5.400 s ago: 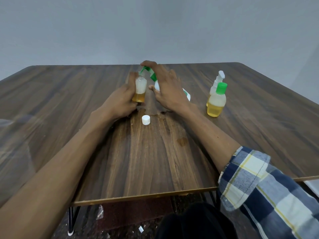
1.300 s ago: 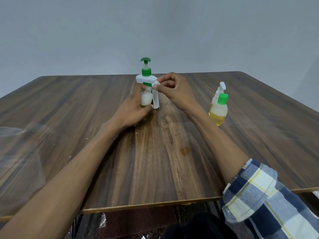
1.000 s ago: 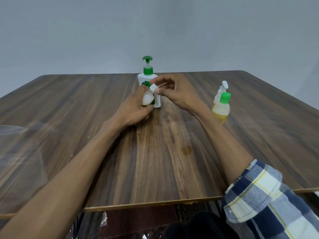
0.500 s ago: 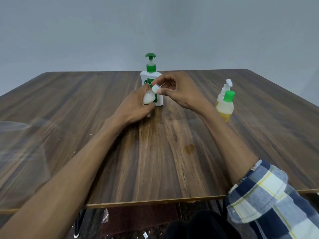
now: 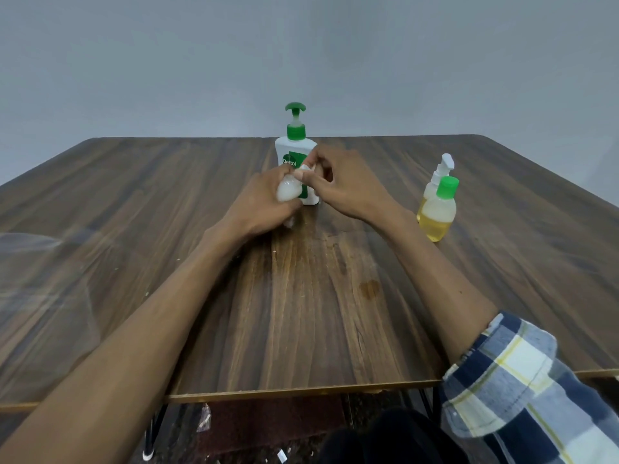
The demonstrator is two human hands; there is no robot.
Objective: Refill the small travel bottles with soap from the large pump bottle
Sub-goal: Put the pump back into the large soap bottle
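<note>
The person's left hand (image 5: pixel 264 204) grips a small travel bottle (image 5: pixel 287 193), fingers curled round its cloudy body, above the middle of the wooden counter (image 5: pixel 301 313). The right hand (image 5: pixel 348 189) pinches the white cap (image 5: pixel 304 168) at the bottle's top between thumb and curled fingers. Directly behind both hands, toward the far edge, stands the large pump bottle (image 5: pixel 294 142), white with a green pump, partly hidden by them. Near the right edge stand two more small bottles touching or nearly so: a green-capped bottle (image 5: pixel 437 212) holding yellow liquid, and just behind it a white spray bottle (image 5: pixel 438 174). The counter between the hands and the near edge lies open, marked by a small stain (image 5: pixel 368 289). A plaid sleeve (image 5: pixel 522 380) covers the right upper arm.
</note>
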